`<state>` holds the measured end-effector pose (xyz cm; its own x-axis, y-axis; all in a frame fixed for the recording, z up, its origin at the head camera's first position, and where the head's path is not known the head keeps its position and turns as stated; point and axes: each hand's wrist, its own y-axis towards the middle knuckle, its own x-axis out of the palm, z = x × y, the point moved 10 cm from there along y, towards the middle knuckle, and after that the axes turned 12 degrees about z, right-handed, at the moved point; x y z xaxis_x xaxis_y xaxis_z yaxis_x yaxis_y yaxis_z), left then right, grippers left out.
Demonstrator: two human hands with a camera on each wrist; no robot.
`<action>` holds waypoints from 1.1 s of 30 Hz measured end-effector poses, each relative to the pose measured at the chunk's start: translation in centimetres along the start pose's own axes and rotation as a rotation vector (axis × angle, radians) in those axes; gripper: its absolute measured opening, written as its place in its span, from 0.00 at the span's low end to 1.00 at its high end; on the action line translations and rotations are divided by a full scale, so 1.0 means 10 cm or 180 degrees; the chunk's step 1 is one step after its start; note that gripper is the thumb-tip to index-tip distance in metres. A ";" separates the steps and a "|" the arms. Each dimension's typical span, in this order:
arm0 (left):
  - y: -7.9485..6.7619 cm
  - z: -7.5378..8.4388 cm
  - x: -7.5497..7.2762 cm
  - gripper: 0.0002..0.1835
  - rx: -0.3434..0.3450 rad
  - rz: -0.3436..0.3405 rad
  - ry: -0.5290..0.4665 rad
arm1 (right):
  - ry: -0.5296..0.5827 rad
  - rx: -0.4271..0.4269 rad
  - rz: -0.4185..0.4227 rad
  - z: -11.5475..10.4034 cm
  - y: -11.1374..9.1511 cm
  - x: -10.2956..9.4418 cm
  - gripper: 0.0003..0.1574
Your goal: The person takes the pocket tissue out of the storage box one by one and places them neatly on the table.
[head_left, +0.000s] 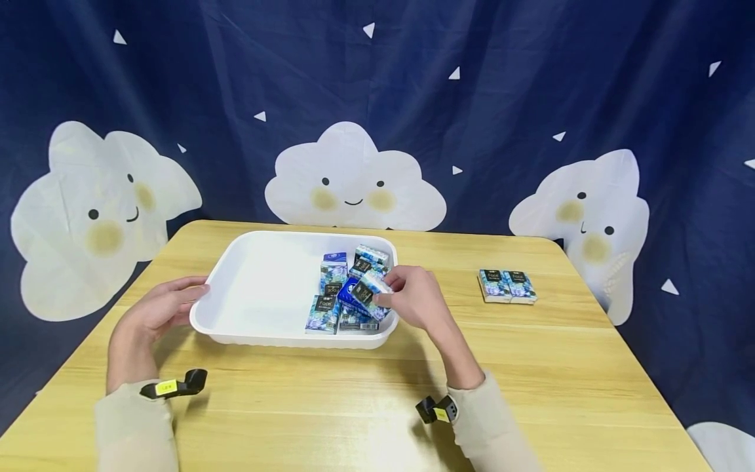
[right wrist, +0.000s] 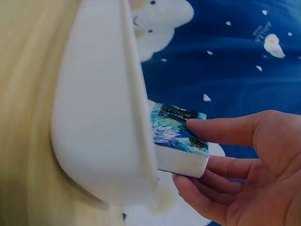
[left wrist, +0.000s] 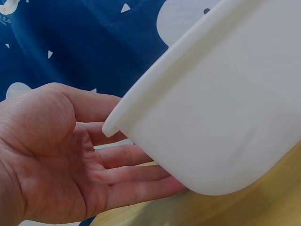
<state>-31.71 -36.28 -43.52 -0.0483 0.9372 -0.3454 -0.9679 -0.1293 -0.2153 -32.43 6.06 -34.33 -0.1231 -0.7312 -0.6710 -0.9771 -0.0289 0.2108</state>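
Observation:
My right hand (head_left: 417, 298) pinches a small tissue pack (head_left: 371, 295) with a blue floral print, thumb on its top face and fingers underneath. In the right wrist view the held pack (right wrist: 178, 136) sits just beyond the tray's rim. Several more tissue packs (head_left: 322, 316) lie jumbled in the right part of the white plastic tray (head_left: 253, 282), some flat and some tilted on others. At the tray's left end is my left hand (head_left: 158, 309), its straight fingers (left wrist: 136, 189) against the outer wall and its thumb near the rim.
Two matching tissue packs (head_left: 507, 286) lie side by side at the right of the wooden table (head_left: 330, 406). Behind the table's far edge hangs a dark blue curtain (head_left: 472, 131) with white clouds.

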 end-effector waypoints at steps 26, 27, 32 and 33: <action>0.00 0.01 0.01 0.38 -0.0026 0.0028 0.0022 | -0.0205 0.0531 0.0529 0.85 0.23 -0.62 0.19; 0.00 0.01 0.01 0.38 -0.0032 0.0035 0.0030 | -0.0228 0.0544 0.0542 0.87 0.24 -0.62 0.19; 0.00 0.00 0.00 0.38 -0.0041 0.0048 0.0026 | -0.0304 0.0586 0.0581 0.98 0.27 -0.61 0.19; 0.00 0.00 0.00 0.38 -0.0040 0.0051 0.0025 | -0.0326 0.0594 0.0570 1.00 0.27 -0.60 0.19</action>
<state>-31.66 -36.30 -43.50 -0.0618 0.9325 -0.3559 -0.9639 -0.1483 -0.2212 -36.09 17.20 -36.87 -0.3045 -0.6403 -0.7052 -0.9521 0.2276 0.2044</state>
